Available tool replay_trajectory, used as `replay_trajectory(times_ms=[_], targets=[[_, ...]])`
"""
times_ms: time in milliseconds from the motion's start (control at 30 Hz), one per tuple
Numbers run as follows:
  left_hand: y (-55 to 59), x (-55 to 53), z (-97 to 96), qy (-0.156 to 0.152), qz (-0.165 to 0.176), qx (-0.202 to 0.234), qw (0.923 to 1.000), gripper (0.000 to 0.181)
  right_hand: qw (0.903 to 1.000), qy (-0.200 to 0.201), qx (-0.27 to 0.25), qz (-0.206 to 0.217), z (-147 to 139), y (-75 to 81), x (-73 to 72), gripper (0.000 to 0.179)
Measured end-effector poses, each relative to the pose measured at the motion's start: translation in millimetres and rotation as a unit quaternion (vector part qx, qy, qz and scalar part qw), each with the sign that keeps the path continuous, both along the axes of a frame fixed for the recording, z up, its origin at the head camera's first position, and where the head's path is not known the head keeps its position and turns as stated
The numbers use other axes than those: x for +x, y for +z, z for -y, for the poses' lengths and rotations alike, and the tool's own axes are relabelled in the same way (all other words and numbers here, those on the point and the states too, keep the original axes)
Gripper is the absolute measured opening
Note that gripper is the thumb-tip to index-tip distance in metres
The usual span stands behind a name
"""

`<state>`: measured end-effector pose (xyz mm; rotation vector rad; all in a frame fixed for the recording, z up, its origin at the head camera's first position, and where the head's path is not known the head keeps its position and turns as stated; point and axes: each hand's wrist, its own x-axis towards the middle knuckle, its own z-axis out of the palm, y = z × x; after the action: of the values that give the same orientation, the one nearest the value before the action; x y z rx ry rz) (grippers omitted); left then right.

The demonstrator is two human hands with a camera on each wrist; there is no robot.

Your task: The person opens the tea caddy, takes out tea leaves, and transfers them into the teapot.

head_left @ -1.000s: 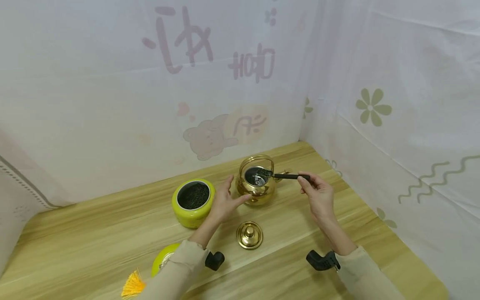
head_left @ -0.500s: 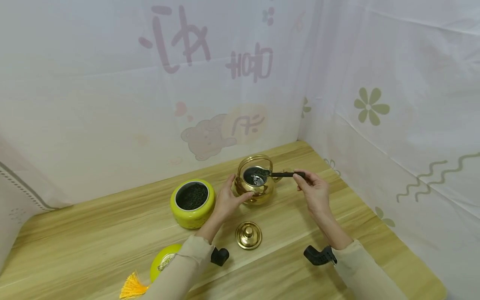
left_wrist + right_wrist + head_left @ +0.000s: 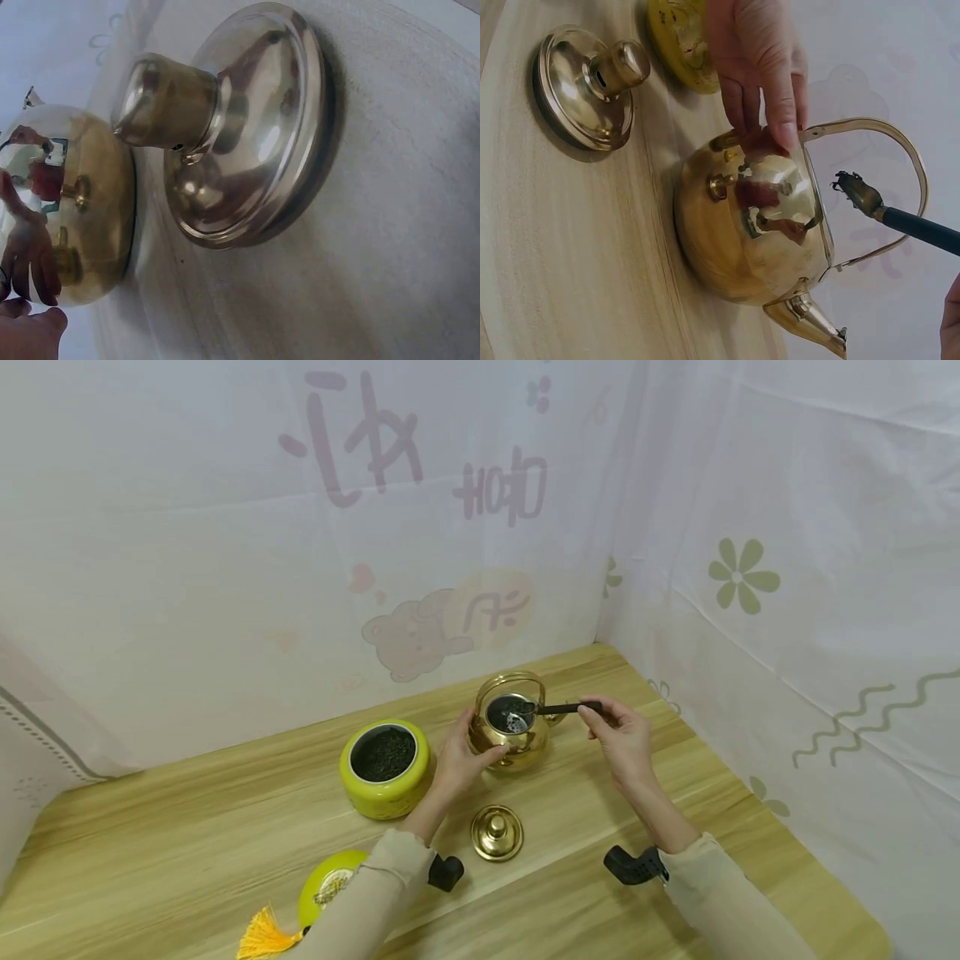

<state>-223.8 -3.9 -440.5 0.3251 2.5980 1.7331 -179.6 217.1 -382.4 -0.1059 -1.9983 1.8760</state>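
A gold teapot [image 3: 525, 745] stands uncovered near the back of the table, its arched handle raised and its spout to the right. My left hand [image 3: 456, 764] holds the pot's side, thumb at the front and fingers at the left. In my right hand [image 3: 630, 742] is the dark handle of a small tea scoop [image 3: 866, 199], pinched between thumb and fingers. Dark tea leaves lie on its metal bowl, which is over the pot's mouth, under the arched handle. Perforated metal shows inside the pot. The teapot lid [image 3: 497, 832], gold and knobbed, lies on the table in front.
Left of the teapot stands a round yellow jar [image 3: 384, 797] filled with dark leaves. Its yellow lid [image 3: 318, 887], partly behind my left sleeve, lies nearer with an orange tassel [image 3: 264, 935]. Printed white cloth [image 3: 225, 568] hangs behind and to the right of the wooden table [image 3: 187, 827].
My right hand has moved left with the scoop, bringing its bowl slightly further over the pot's mouth. The left hand has moved slightly closer around the teapot's side.
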Motion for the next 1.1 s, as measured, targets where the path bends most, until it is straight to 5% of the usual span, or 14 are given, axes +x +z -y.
replay_trajectory(times_ms=[733,1100], targets=[[-4.6,-2.8,-4.6,0.01,0.002,0.003,0.9999,0.08,0.9911,0.012,0.129,0.028,1,8.2,-18.5,0.029],[-5.1,-3.6,-5.8,0.007,0.001,0.0,1.0,0.081,0.9904,0.013,0.135,0.029,9,26.4,-17.2,0.022]])
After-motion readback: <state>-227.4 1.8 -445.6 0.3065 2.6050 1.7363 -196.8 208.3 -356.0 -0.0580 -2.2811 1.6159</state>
